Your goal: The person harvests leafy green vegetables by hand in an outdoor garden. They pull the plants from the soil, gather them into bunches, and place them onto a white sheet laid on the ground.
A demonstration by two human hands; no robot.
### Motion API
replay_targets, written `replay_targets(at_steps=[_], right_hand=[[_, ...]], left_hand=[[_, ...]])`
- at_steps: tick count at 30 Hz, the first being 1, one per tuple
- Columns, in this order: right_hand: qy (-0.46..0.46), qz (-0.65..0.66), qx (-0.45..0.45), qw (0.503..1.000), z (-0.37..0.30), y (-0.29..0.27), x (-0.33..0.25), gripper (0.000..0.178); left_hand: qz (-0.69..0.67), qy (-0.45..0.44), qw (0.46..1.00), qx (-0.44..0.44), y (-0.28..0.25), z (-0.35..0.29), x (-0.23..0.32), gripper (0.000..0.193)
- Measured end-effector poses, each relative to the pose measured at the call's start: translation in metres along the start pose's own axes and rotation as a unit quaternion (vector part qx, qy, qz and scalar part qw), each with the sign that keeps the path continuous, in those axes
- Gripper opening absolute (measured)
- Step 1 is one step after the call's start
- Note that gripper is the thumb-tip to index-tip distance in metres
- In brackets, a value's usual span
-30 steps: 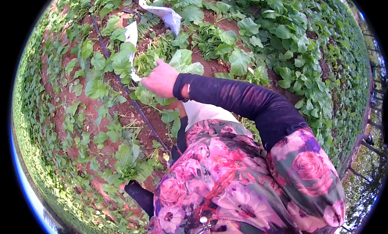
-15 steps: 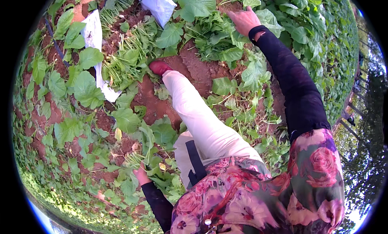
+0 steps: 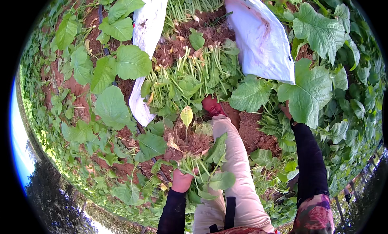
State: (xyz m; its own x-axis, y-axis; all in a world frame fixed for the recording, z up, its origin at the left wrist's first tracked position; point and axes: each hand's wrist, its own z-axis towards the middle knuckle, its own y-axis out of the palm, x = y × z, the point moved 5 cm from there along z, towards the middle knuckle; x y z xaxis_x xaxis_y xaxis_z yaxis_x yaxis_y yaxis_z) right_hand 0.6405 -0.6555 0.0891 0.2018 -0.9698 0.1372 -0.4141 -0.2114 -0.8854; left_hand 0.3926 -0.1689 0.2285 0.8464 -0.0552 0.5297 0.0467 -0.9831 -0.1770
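- The left hand (image 3: 183, 181) is closed around a bunch of greens (image 3: 193, 165) near the lap, gripped by the stems, presumably to keep leaves together.
- The right hand (image 3: 286, 110) is beside a green clump (image 3: 273, 125); a broad leaf (image 3: 309, 90) partly covers it, so I can't tell its grip.
- Piled greens (image 3: 194, 74) lie between white flaps (image 3: 262, 40), stems roughly aligned, perhaps for tidiness.

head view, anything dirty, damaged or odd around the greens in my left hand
Yes: a yellow leaf stands out among green foliage, just beyond the bunch in your left hand. Farther off, the white sheet on the right has brownish smears, possibly soil.
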Motion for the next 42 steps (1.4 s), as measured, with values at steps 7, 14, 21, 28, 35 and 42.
replay_targets(at_steps=[7, 14, 21, 28, 35, 42], right_hand=[[0.04, 0.006, -0.009, 0.999, -0.023, 0.03, 0.01, 0.04], [0.046, 0.028, -0.021, 0.998, -0.041, 0.029, -0.043, 0.041], [0.042, 0.072, -0.045, 0.996, -0.05, 0.021, -0.117, 0.042], [0.044, 0.08, -0.051, 0.995, -0.052, 0.018, -0.156, 0.043], [0.047, 0.066, -0.056, 0.995, -0.055, 0.032, -0.17, 0.044], [0.051, 0.029, -0.06, 0.996, -0.061, 0.071, -0.136, 0.044]], left_hand=[[0.431, 0.308, 0.844, 0.08, 0.001, 0.126, 0.134, 0.017], [-0.265, 0.172, 0.926, -0.206, 0.048, 0.377, 0.23, 0.026], [0.013, 0.015, 0.998, -0.058, -0.105, 0.431, 0.202, 0.027], [0.88, 0.151, 0.447, 0.058, -0.172, 0.387, 0.276, 0.016], [0.934, 0.284, 0.216, -0.017, -0.063, 0.442, 0.28, 0.014], [0.744, 0.537, 0.395, 0.045, 0.031, 0.405, 0.272, 0.028]])
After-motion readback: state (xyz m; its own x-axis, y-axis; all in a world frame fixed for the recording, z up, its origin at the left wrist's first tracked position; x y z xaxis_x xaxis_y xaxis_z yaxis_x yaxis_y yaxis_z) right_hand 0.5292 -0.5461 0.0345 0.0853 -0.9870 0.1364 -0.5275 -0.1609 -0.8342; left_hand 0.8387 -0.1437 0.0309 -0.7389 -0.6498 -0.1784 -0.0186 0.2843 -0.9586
